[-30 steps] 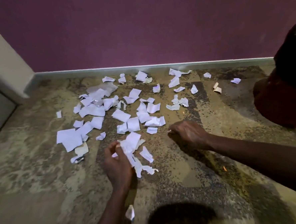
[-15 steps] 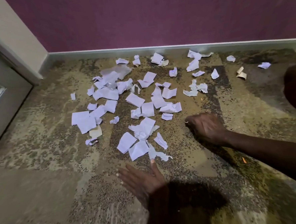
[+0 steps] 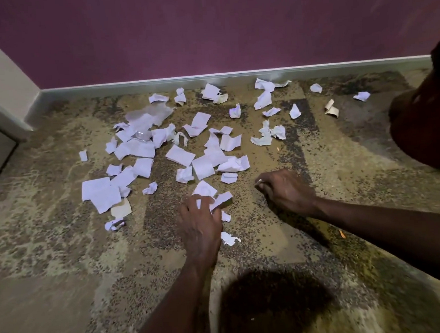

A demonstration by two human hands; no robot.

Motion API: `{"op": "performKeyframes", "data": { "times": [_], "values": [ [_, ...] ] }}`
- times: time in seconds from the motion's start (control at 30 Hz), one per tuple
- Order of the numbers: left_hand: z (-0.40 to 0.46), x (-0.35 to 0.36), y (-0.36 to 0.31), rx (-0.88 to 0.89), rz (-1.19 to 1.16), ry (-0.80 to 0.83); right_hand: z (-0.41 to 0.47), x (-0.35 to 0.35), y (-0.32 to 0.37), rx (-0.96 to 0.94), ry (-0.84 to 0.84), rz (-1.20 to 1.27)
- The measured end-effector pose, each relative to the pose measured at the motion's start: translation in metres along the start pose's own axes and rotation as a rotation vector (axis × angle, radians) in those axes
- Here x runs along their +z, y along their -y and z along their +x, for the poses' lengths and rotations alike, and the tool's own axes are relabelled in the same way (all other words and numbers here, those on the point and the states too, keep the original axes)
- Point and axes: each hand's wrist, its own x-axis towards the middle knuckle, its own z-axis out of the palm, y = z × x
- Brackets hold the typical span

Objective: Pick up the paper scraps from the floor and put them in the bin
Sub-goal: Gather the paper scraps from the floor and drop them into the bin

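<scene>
Several white paper scraps (image 3: 179, 156) lie scattered on the mottled floor in front of the purple wall. My left hand (image 3: 200, 224) is down on the nearest scraps, fingers closed around a bunch of white paper (image 3: 219, 199). My right hand (image 3: 284, 190) rests on the floor to the right, curled into a loose fist with a tiny white bit showing at its fingertips. One small scrap (image 3: 229, 239) lies just right of my left wrist. A dark red bin (image 3: 422, 128) stands at the right edge, partly cut off by the frame.
A grey skirting board (image 3: 208, 78) runs along the wall behind the scraps. A pale wall corner and door frame (image 3: 1, 102) stand at the left. Two tan paper pieces (image 3: 331, 108) lie near the bin. My head's shadow falls on the floor at bottom centre.
My left hand moved forward from the bare floor onto the nearest scraps and closed on them. My right hand stayed in place. The view tilted slightly, bringing the bin further into frame.
</scene>
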Motion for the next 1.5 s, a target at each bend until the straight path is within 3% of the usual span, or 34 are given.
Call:
{"op": "performKeyframes", "data": {
  "times": [0.17,0.27,0.43,0.53,0.6,0.73,0.8,0.9,1.03,1.1,1.23,1.33,1.4,1.5],
  "values": [
    [0.001,-0.011,-0.014,0.046,-0.039,0.061,-0.007,0.011,0.013,0.291,-0.075,0.209],
    [0.006,-0.018,-0.031,-0.087,-0.32,0.107,-0.01,0.014,0.019,0.435,-0.052,0.32],
    [0.016,-0.029,-0.083,-0.103,-0.725,0.152,-0.013,0.002,0.04,0.781,-0.049,1.102],
    [0.021,-0.033,-0.105,-0.014,-0.79,0.252,-0.015,-0.014,0.046,0.854,-0.003,1.451],
    [0.023,-0.033,-0.112,0.051,-0.731,0.313,-0.017,-0.025,0.045,0.851,0.059,1.546],
    [0.022,-0.033,-0.122,0.234,-0.636,0.399,-0.02,-0.028,0.037,0.844,-0.044,1.403],
    [0.021,-0.034,-0.128,0.185,-0.693,0.408,-0.021,-0.028,0.035,0.873,-0.138,1.344],
    [0.022,-0.039,-0.138,-0.096,-0.863,0.375,-0.026,-0.035,0.031,0.858,-0.189,1.313],
    [0.038,-0.045,-0.152,-0.736,-1.318,0.466,-0.033,-0.041,0.023,0.777,-0.282,0.984],
    [0.044,-0.049,-0.16,-0.885,-1.466,0.458,-0.036,-0.045,0.029,0.719,-0.307,0.921],
    [0.041,-0.06,-0.179,-0.869,-1.473,0.401,-0.036,-0.045,0.058,0.698,-0.29,1.118],
    [0.039,-0.069,-0.191,-0.845,-1.556,0.465,-0.035,-0.048,0.069,0.729,-0.303,1.237],
    [0.038,-0.075,-0.196,-0.82,-1.623,0.535,-0.034,-0.054,0.067,0.725,-0.325,1.262],
    [0.039,-0.074,-0.202,-0.809,-1.568,0.514,-0.033,-0.061,0.059,0.758,-0.399,1.211]
  ]
}}
